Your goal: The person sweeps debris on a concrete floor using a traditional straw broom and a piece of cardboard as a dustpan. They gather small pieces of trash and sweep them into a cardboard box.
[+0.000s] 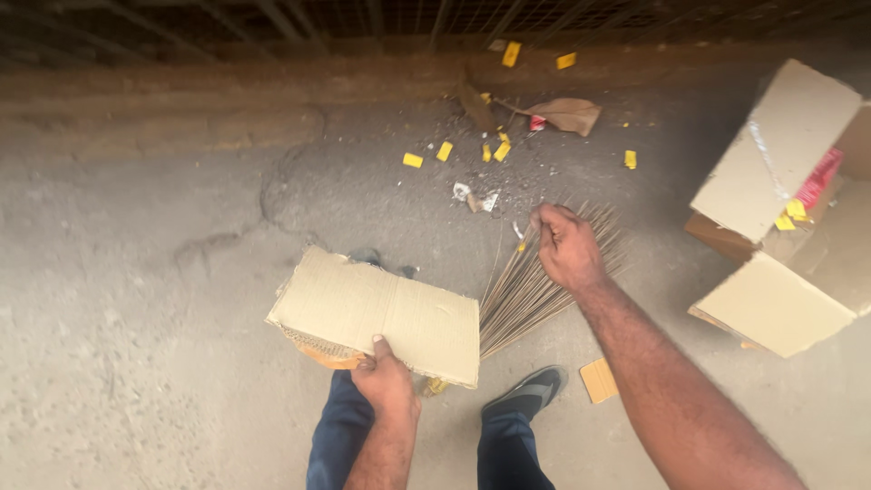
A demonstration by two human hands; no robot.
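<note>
On the gritty concrete floor [136, 299], the right hand [567, 247] is gripping the stick broom [531, 290] at frame centre, sweeping best toward the cardboard sheet [381, 313] the left hand [386, 381] is holding low.

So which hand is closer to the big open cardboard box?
The right hand. It holds the stick broom, with bare floor between it and the cardboard box at the picture's right edge. The left hand is farther away, holding the flat cardboard sheet.
</note>
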